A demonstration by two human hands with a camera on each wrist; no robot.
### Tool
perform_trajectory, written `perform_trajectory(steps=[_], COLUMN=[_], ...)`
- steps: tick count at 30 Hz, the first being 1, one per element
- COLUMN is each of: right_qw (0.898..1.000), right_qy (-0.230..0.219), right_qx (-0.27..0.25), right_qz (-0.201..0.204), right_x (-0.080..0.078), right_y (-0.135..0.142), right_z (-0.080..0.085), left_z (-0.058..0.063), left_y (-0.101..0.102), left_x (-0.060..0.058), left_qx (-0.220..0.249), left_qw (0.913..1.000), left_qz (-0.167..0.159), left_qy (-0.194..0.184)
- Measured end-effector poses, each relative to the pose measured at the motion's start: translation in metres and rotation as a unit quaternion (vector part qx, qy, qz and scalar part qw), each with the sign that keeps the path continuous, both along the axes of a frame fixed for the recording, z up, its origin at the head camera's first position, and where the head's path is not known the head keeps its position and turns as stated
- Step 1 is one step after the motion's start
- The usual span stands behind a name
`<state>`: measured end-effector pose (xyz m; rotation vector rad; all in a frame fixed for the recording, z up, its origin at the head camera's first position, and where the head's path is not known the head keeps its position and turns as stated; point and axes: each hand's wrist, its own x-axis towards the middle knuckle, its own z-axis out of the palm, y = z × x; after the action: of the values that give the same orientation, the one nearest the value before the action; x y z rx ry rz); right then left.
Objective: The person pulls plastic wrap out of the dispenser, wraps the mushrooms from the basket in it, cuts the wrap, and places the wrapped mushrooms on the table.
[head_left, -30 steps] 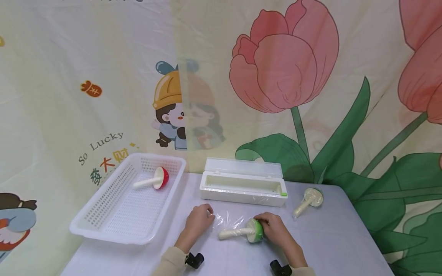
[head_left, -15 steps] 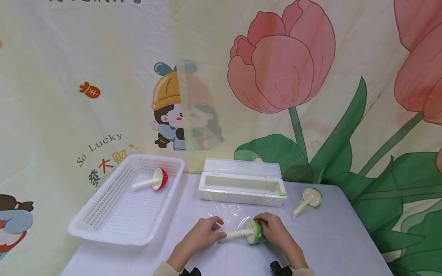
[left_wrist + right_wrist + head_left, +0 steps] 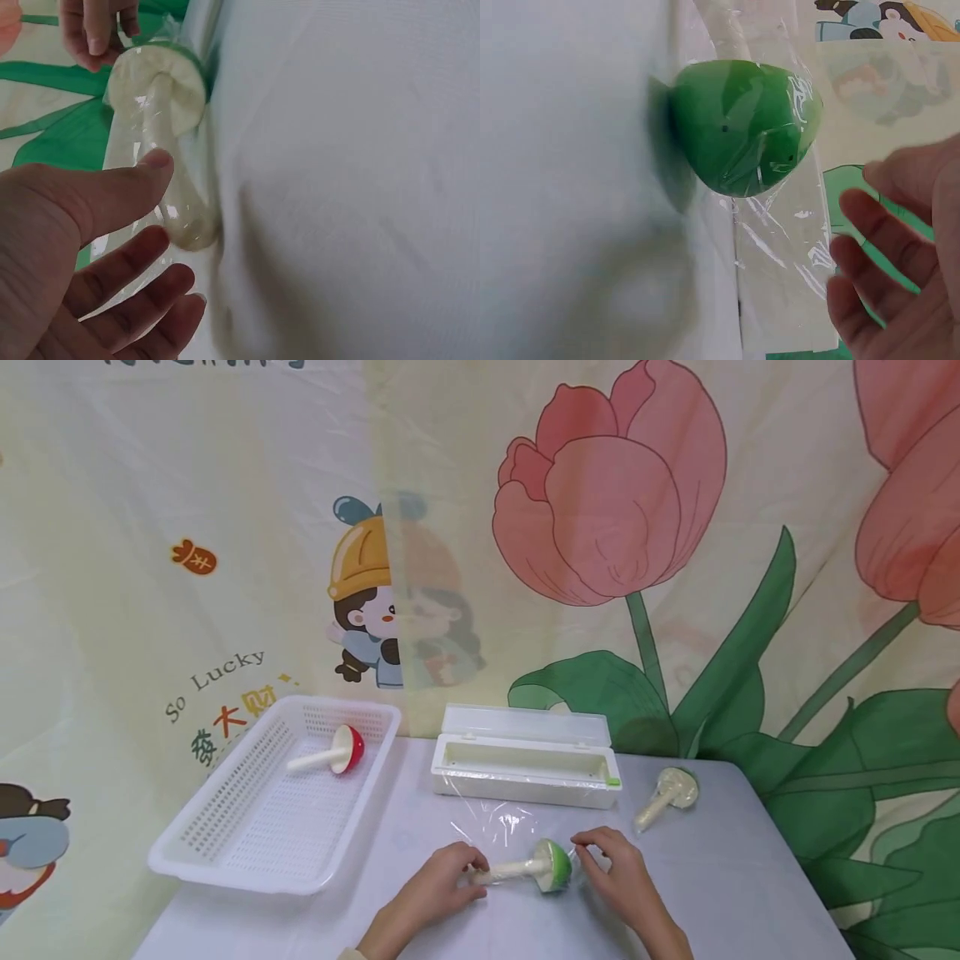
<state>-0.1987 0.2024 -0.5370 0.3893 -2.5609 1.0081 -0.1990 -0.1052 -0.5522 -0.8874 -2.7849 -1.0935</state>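
Note:
In the head view a mushroom-shaped object with a green cap and cream stem lies on its side on the table, with clear plastic film over it. My left hand is at the stem's end, thumb and index finger parted beside it; the left wrist view shows the thumb crossing in front of the stem. Just right of the cap, my right hand has its fingertips at the film's edge. The right wrist view shows the film stretching past the cap and the fingers loosely bent beside it.
Behind the hands stands a white lidded box, its lid up. A white perforated basket at the left holds a red-capped mushroom-shaped object. Another one, film-wrapped, lies at the right. A printed curtain hangs behind.
My left hand has moved right and down from the film's left edge to the stem's end. My right hand has come off the green cap, moving slightly right.

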Motion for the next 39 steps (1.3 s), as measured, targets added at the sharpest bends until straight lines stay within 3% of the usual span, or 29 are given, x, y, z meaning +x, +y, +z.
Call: perform_trajectory(steps=[2,6,8,12,16,26,31,39], right_qw=[0.999,0.991,0.988,0.981,0.978,0.977,0.979,0.985], right_qy=[-0.022,-0.058,-0.089,-0.162,-0.188,-0.187,-0.19,-0.171], right_qx=[-0.009,-0.016,-0.017,-0.016,-0.012,-0.013,-0.007,0.009], right_qz=[0.037,0.116,0.129,0.106,0.089,0.099,0.075,0.015], right_x=[0.005,0.006,0.004,-0.001,-0.006,-0.011,-0.018,-0.033], right_y=[0.001,-0.001,-0.001,-0.005,-0.009,-0.01,-0.013,-0.025], right_z=[-0.003,-0.011,-0.014,-0.019,-0.023,-0.019,-0.02,-0.017], left_z=[-0.004,-0.008,-0.008,-0.008,-0.009,-0.01,-0.012,-0.011], left_y=[0.004,0.01,0.014,0.021,0.023,0.02,0.023,0.029], left_x=[0.0,-0.003,-0.005,-0.008,-0.009,-0.011,-0.014,-0.021], left_qx=[-0.007,-0.007,-0.011,-0.019,-0.021,-0.036,-0.041,-0.036], left_qw=[0.9999,0.9997,0.9993,0.9985,0.9987,0.9989,0.9986,0.996], left_qz=[0.002,0.019,0.028,0.036,0.029,0.024,0.033,0.081], left_qy=[0.011,-0.011,-0.024,-0.037,-0.036,-0.021,0.01,0.0])
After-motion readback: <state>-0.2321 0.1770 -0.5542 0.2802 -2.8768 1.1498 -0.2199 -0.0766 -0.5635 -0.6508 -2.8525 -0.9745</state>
